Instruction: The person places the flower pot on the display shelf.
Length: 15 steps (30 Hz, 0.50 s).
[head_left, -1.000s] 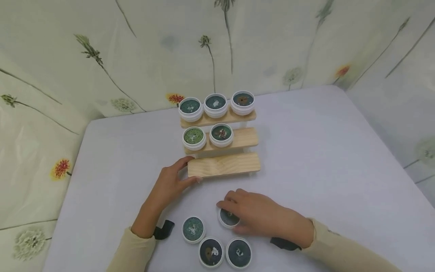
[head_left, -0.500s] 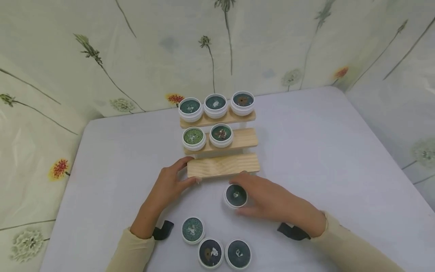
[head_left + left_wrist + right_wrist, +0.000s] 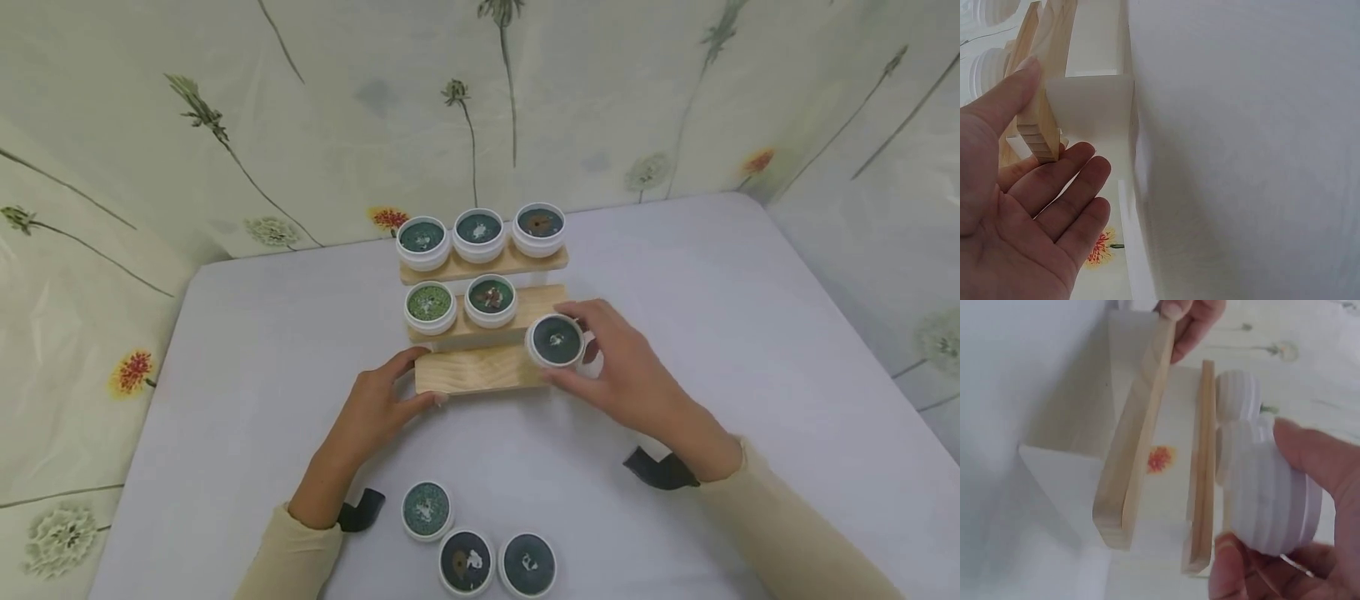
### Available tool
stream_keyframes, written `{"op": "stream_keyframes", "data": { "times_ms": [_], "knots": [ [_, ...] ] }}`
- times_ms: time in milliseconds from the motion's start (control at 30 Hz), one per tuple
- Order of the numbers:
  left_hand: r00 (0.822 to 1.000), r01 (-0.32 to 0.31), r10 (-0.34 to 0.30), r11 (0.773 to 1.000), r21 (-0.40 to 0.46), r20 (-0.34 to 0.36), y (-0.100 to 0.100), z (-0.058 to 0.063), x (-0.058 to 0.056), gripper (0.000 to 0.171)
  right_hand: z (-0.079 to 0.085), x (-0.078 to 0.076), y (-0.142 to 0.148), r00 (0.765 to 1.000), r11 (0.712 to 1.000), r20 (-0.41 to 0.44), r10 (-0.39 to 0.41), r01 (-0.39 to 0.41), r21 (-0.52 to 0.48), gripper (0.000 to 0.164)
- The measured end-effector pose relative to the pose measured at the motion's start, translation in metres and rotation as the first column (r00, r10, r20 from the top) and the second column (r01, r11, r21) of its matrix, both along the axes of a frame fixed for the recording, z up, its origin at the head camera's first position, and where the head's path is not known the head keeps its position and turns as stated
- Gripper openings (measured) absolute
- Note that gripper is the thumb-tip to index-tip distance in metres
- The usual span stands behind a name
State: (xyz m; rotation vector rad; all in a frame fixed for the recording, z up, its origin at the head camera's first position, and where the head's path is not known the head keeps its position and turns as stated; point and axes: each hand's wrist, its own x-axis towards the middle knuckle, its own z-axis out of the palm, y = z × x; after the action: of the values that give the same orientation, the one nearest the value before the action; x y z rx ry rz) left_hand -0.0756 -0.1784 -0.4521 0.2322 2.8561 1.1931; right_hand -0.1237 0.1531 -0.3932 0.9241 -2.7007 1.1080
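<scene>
My right hand (image 3: 630, 375) grips a small white ribbed cup (image 3: 557, 340) with a dark green top and a pale fleck at its middle. In the head view this cup overlaps the right ends of the middle and lowest boards; in the right wrist view the cup (image 3: 1269, 500) is between thumb and fingers, raised beyond the boards. My left hand (image 3: 378, 408) pinches the left end of a three-step wooden shelf's lowest board (image 3: 472, 371). The left wrist view has its thumb (image 3: 1022, 81) on the board's upper face, with fingers past the end.
Three similar cups (image 3: 480, 236) line the top step, and two more, a bright green one (image 3: 430, 307) and a speckled one (image 3: 491, 300), sit on the middle step. Near me on the white table stand three cups (image 3: 465, 562). A floral cloth (image 3: 337, 125) hangs behind.
My right hand has lifted a cup from the near group and carried it forward and right, up to the shelf's right end. The left hand has stayed on the lowest board.
</scene>
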Motion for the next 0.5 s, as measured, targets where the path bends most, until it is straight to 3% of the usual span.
{"op": "stream_keyframes", "data": {
  "times_ms": [200, 500],
  "knots": [
    [1.0, -0.003, 0.003, 1.0, 0.003, 0.004, 0.0, 0.001, 0.0, 0.066, 0.002, -0.017, -0.001, 0.986, 0.984, 0.025, -0.167, 0.168, -0.06, 0.074],
    [1.0, 0.0, 0.0, 1.0, 0.011, -0.01, 0.0, 0.002, 0.001, 0.066, 0.001, -0.029, -0.01, 0.973, 0.97, 0.086, -0.215, 0.223, -0.096, 0.073]
  ]
}}
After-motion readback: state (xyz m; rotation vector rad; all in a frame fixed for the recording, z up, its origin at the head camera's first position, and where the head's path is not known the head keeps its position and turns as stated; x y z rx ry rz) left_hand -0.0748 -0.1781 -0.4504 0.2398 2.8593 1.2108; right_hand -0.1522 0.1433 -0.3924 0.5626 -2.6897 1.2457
